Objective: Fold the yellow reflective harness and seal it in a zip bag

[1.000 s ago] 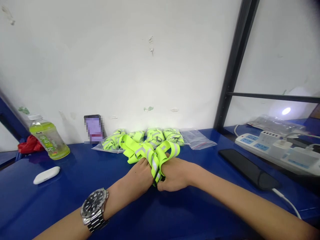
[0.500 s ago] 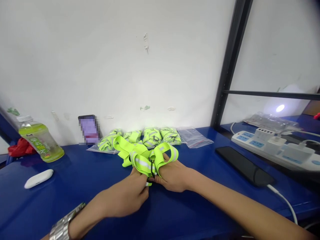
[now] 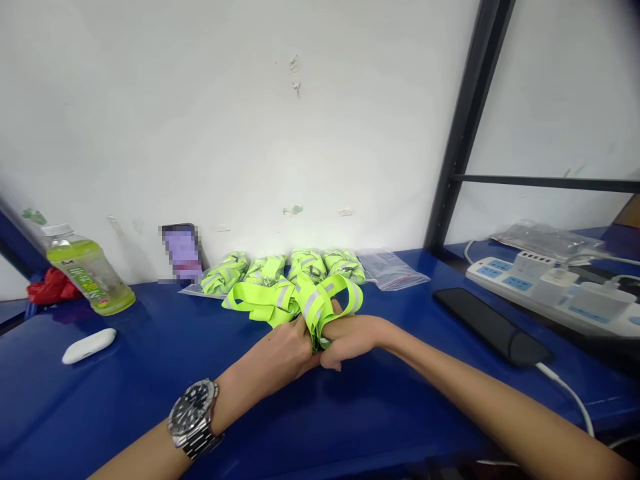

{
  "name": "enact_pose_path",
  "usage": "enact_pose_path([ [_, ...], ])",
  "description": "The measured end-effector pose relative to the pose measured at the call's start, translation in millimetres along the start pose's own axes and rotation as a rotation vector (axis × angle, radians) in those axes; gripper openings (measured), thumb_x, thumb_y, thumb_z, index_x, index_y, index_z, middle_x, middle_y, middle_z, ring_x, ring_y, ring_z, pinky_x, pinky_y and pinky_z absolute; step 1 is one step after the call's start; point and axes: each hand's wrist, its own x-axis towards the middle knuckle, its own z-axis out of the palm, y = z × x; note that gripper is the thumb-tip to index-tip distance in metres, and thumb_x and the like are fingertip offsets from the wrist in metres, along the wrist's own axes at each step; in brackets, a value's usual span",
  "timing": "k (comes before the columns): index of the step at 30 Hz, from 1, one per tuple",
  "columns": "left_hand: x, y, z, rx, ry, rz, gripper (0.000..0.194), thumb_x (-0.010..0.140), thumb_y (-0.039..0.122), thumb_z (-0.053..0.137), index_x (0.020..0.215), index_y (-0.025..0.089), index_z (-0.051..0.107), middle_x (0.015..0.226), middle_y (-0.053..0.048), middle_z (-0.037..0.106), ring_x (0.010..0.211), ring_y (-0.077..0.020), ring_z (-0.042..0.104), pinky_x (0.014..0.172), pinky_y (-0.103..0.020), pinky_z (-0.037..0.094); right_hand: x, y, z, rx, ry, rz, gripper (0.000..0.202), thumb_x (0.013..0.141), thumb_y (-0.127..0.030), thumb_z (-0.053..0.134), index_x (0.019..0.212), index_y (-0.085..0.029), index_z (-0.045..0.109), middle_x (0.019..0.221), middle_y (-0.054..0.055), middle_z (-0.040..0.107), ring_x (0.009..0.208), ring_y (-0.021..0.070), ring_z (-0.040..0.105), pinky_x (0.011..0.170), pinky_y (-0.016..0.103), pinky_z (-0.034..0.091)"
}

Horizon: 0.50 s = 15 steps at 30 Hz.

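Observation:
Between my hands is a bunched neon-yellow reflective strap [image 3: 313, 303] with silver stripes, its loops spreading over the blue table. My left hand [image 3: 287, 350], with a wristwatch above it, is closed on the strap from the left. From the right, my right hand [image 3: 353, 339] grips it too, with loops around its fingers. The fingertips are partly hidden by the webbing and by each other. Behind the loops lie several clear bags [image 3: 306, 265] packed with similar yellow straps. An unfilled zip bag [image 3: 393, 270] lies flat to their right.
At left are a tilted bottle [image 3: 90, 273], a red bundle [image 3: 54, 287] and a white case [image 3: 90, 345]. A phone [image 3: 183, 253] leans on the wall. At right, a black phone [image 3: 493, 327] lies on a cable beside a power strip [image 3: 530, 283]. A black metal post [image 3: 463, 127] rises behind.
My left wrist has turned, so the watch face shows. The loops between my hands have shifted and folded over, and my hands have moved slightly closer together. The camera view has shifted a little.

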Motion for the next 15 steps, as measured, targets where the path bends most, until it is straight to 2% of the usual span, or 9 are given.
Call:
enact_pose_path([
  [3,-1.0,-3.0,3.9,0.028,-0.002,0.024,0.018,0.091,0.025,0.054,0.098,0.011,0.063,0.082,-0.01,0.063,0.078,-0.0236,0.063,0.063,-0.032,0.053,1.0,2.1,2.6,0.038,0.066,0.065,0.016,0.064,-0.024,0.059,0.051,-0.017,0.054,0.05,-0.003,0.048,0.054,0.013,0.049,0.052,0.024,0.035],
  [6,-5.1,-5.5,10.6,0.045,0.025,0.049,0.018,0.093,0.024,0.05,0.092,0.012,0.065,0.08,-0.008,0.063,0.075,-0.0215,0.061,0.068,-0.033,0.052,2.6,5.9,12.1,0.041,0.323,0.086,0.005,0.062,-0.021,0.06,0.062,-0.016,0.058,0.06,-0.002,0.052,0.062,0.015,0.051,0.055,0.024,0.036],
  [8,-7.2,-7.0,15.6,0.097,0.042,0.072,0.019,0.093,0.02,0.049,0.088,0.012,0.065,0.078,-0.009,0.063,0.077,-0.0223,0.061,0.067,-0.033,0.052,3.7,10.7,19.8,0.065,0.51,-0.004,0.014,0.061,-0.019,0.06,0.075,-0.017,0.06,0.073,0.0,0.058,0.071,0.0167,0.053,0.06,0.025,0.039],
  [10,-8.3,-8.3,20.2,0.145,0.069,0.095,0.019,0.093,0.016,0.047,0.091,0.012,0.065,0.08,-0.01,0.064,0.082,-0.0235,0.061,0.068,-0.034,0.051,2.8,16.7,27.1,0.086,0.626,-0.146,0.019,0.063,-0.015,0.057,0.082,-0.017,0.059,0.084,0.001,0.061,0.077,0.0172,0.054,0.067,0.025,0.043],
  [13,-9.3,-9.1,25.1,0.151,0.109,0.114,0.02,0.095,0.016,0.045,0.101,0.013,0.064,0.09,-0.011,0.065,0.092,-0.0242,0.061,0.078,-0.037,0.051,-7.1,23.7,34.3,0.03,0.649,-0.252,0.021,0.069,-0.015,0.057,0.091,-0.016,0.06,0.099,0.006,0.063,0.094,0.0214,0.055,0.086,0.032,0.044],
  [15,-10.1,-8.8,26.3,0.117,0.115,0.115,0.021,0.096,0.018,0.044,0.104,0.013,0.063,0.095,-0.011,0.065,0.096,-0.0236,0.06,0.084,-0.038,0.05,-19.5,25.5,35.6,-0.027,0.585,-0.235,0.031,0.078,-0.028,0.06,0.107,-0.016,0.059,0.12,0.011,0.057,0.117,0.0285,0.046,0.102,0.042,0.035],
])
